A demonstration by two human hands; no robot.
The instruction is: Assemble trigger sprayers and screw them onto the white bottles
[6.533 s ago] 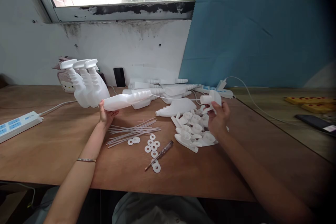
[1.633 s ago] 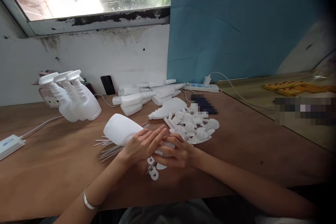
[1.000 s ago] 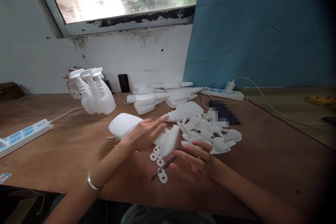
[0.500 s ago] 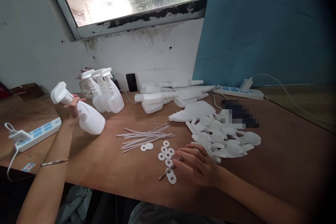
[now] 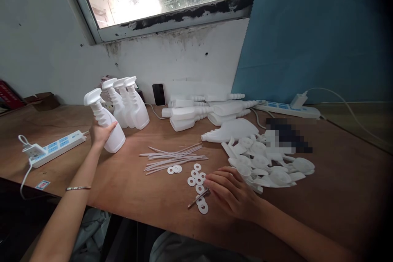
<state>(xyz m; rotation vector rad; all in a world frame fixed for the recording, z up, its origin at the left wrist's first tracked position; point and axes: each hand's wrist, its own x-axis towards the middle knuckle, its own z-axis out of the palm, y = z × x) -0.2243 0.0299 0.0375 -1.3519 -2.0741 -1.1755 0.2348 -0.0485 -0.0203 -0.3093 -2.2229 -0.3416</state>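
Note:
My left hand [image 5: 102, 132] is wrapped round the body of a white spray bottle [image 5: 115, 139] with a trigger head, standing nearly upright on the table. Right behind it, three more trigger spray bottles [image 5: 137, 110] stand in a close group. My right hand [image 5: 231, 190] rests on the table, fingers curled over a slim metal rod-like tool [image 5: 194, 203]; its exact kind does not show. The tool's end lies across white ring washers [image 5: 203, 207], and more washers [image 5: 191, 181] are scattered beside my fingertips. A pile of white trigger heads [image 5: 281, 176] lies just beyond my right hand.
Thin white tubes [image 5: 172, 156] lie loosely mid-table. White bottles without heads [image 5: 230, 129] lie on their sides near the wall. A phone [image 5: 159, 94] leans there. Power strips sit at left [image 5: 61, 147] and back right [image 5: 285, 109], with cables. A pixelated patch covers something at right.
My left hand has brought the spray bottle from a tilted position to nearly upright, closer to the standing group. My right hand stays nearly still. The view has shifted slightly.

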